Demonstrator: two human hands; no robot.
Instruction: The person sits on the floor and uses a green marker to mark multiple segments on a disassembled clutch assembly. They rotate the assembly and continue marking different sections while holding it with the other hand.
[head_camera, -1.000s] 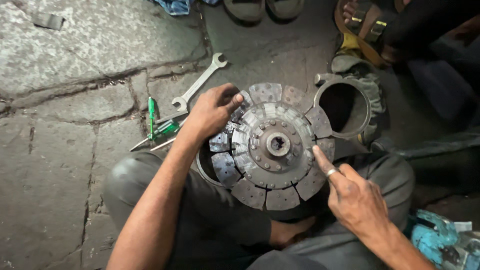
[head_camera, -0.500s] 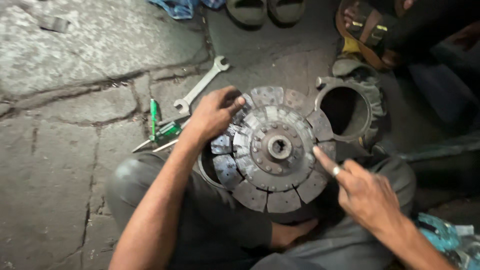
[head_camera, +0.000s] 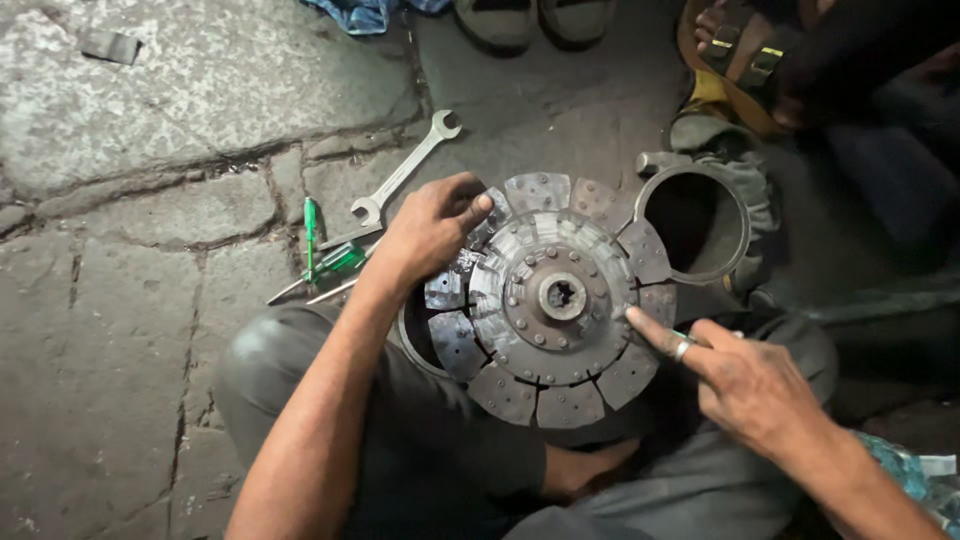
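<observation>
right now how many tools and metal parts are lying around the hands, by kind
wrench: 1
green-handled screwdrivers: 2
round segmented disc: 1
metal ring housing: 1
total: 5

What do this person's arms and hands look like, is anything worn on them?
Both forearms are bare, with no sleeves and no gloves. The right hand wears a silver-coloured ring on one finger. The left hand shows no ring or watch. Both hands look smudged with dark grime.
</observation>
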